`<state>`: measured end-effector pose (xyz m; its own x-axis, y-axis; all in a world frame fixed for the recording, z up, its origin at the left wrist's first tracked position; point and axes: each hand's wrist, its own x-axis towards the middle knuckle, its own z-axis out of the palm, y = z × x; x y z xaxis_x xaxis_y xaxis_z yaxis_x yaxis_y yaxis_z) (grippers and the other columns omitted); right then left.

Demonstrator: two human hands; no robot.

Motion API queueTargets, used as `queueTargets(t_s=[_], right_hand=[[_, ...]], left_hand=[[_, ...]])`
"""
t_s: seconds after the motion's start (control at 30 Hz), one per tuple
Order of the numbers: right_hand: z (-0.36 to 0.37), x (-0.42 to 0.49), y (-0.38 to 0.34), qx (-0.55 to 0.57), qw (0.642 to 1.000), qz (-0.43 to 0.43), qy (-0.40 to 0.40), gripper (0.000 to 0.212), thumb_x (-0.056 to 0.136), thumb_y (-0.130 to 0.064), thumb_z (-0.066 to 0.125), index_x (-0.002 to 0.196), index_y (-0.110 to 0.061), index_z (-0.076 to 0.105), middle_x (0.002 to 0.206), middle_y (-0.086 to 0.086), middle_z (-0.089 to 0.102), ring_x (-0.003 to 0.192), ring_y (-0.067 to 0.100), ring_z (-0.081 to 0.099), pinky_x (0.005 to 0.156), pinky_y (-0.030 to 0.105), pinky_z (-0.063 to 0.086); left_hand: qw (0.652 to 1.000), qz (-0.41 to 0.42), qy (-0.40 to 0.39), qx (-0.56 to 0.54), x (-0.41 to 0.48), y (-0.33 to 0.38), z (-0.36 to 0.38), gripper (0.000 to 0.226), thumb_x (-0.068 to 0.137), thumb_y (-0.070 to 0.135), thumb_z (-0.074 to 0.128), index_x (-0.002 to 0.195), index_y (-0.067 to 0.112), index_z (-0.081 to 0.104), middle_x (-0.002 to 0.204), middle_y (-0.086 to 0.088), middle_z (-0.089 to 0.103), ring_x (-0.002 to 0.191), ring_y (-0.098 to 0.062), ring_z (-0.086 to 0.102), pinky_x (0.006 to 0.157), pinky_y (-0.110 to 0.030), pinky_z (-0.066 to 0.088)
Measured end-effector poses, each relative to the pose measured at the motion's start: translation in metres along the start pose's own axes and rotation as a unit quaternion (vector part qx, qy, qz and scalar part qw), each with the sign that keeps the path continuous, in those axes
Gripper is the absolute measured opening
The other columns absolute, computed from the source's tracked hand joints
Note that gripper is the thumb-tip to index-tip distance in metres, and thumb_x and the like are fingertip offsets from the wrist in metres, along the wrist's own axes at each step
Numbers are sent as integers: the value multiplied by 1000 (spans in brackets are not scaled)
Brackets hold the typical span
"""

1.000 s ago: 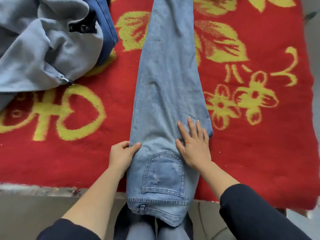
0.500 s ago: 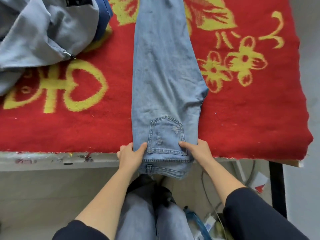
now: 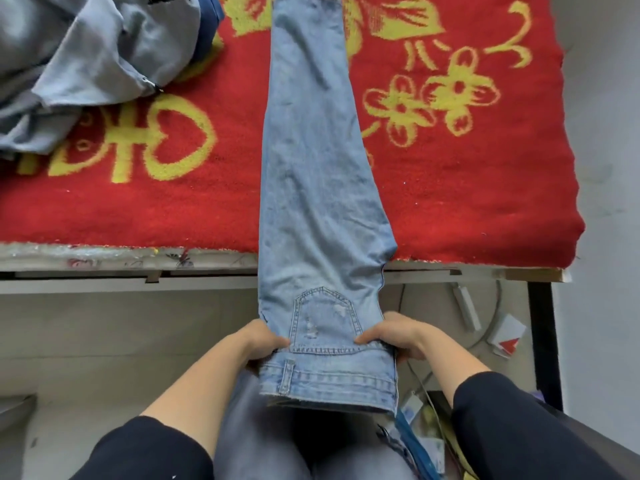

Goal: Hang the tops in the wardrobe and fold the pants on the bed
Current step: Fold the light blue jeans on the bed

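The light-blue jeans (image 3: 311, 168), folded lengthwise leg on leg, lie along the red blanket (image 3: 485, 209) on the bed, their hems cut off by the top edge; the waistband end hangs out past the bed's near edge (image 3: 104, 282), distressed back pocket (image 3: 323, 320) and a belt loop (image 3: 287, 375) uppermost. The left hand (image 3: 263, 344) clasps the left edge just above the waistband, thumb on top; the right hand (image 3: 394, 336) clasps the right edge likewise. A large yellow character-like motif (image 3: 207, 133) on the blanket is partly covered by a crumpled grey zip garment (image 3: 104, 53) and cannot be read; dark-blue cloth (image 3: 209, 26) peeks from behind it; a red-and-white box (image 3: 507, 337) on the floor is too blurred to read.
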<state>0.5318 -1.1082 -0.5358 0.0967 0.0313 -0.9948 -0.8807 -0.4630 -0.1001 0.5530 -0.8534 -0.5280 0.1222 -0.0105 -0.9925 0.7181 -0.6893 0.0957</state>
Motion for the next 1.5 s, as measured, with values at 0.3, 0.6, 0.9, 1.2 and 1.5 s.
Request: queueTargets(t_s=[0.3,0.6,0.9,1.2,1.5], right_hand=[[-69,-37,-101,288,936,-201,23,26,84,-24,51,69,-16,71,68,7,66,59,20,62,53,27,53],[-148,-17,-254,366,874,-320,7,38,76,-7,41,106,-3,64,101,11,74,90,22,72,70,26,57],[-206,22,-368,274,902,-304,139,9,93,-25,57,99,-20,61,86,7,74,73,19,71,69,27,53],[-239,52,-429,286,874,-325,221,58,88,-18,66,141,-12,42,112,6,68,92,16,69,70,28,56],[-161,76,-332,-279,841,-378,269,84,82,-36,70,151,-24,24,160,1,15,148,15,14,119,34,18]], left_hand=[[920,150,6,-363,-36,100,-84,12,83,20,58,80,11,65,75,-7,66,62,-21,61,61,-31,52],[827,242,1,-508,-18,227,-203,26,85,31,48,87,7,60,65,-2,58,50,-12,54,53,-20,52],[866,241,-7,-439,28,331,-290,34,86,43,44,92,13,59,68,-2,67,65,-15,64,69,-28,50],[825,374,1,-424,62,398,-325,39,89,42,47,127,35,47,115,3,65,108,-16,62,86,-38,47],[776,477,279,303,121,285,-220,68,97,39,42,151,33,1,159,1,-13,145,-16,-18,117,-33,-7]])
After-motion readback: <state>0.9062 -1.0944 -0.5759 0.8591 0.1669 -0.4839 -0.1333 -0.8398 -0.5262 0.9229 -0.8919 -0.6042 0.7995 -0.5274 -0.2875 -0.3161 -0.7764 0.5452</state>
